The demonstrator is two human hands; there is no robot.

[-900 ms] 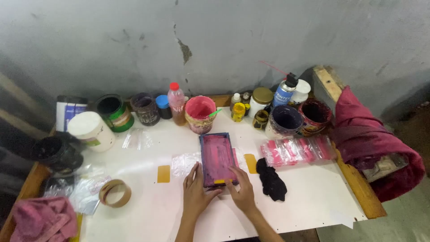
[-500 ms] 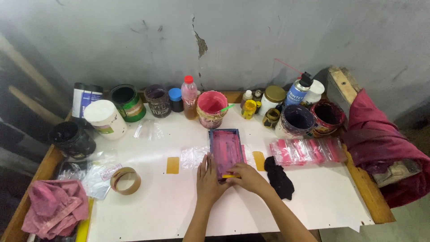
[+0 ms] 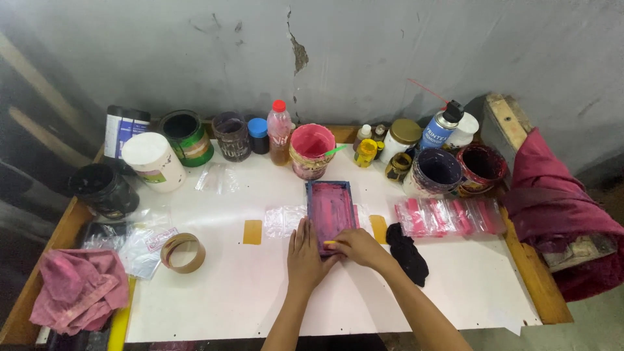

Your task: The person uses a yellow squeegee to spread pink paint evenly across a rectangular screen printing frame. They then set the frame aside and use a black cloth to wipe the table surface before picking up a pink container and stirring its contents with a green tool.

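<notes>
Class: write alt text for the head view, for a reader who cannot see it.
Two hands, left and right, rest on the near end of a pink-inked frame on a white table. Paint pots line the wall; a tape roll lies left.

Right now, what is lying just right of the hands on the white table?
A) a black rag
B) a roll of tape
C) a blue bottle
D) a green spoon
A: the black rag lies crumpled beside the right hand, while the tape roll sits far off to the left.
</notes>
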